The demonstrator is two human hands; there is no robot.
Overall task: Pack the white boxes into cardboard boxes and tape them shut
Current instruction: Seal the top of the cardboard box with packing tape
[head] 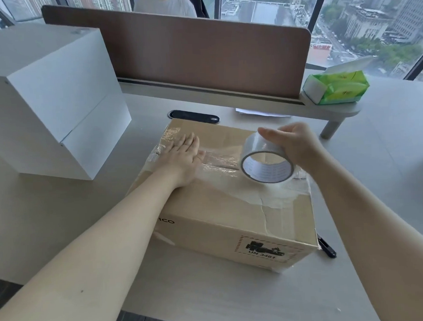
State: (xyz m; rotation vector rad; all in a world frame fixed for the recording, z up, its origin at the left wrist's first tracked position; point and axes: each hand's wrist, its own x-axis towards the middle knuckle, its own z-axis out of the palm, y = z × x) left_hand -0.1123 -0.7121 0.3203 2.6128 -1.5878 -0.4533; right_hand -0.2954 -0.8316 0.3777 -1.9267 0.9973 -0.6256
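One cardboard box (232,208) under flat left hand (181,156), one tape roll (266,162) in right hand's (294,147) grip, two stacked white boxes (45,94) beside.

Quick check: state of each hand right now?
Left hand: open, flat on the cardboard box top.
Right hand: grip closed round the tape roll.

My left forearm covers the near left corner of the cardboard box (232,217), leaving only "ICO" of its side print. The tape roll (266,161) in my right hand (294,147) hides the seam under it. A black thing (327,248) pokes out behind the box's right corner, perhaps a pen; I cannot tell. The white box (47,94) runs off the left edge. The person (165,4) behind the divider (201,54) is cut off by the top edge.
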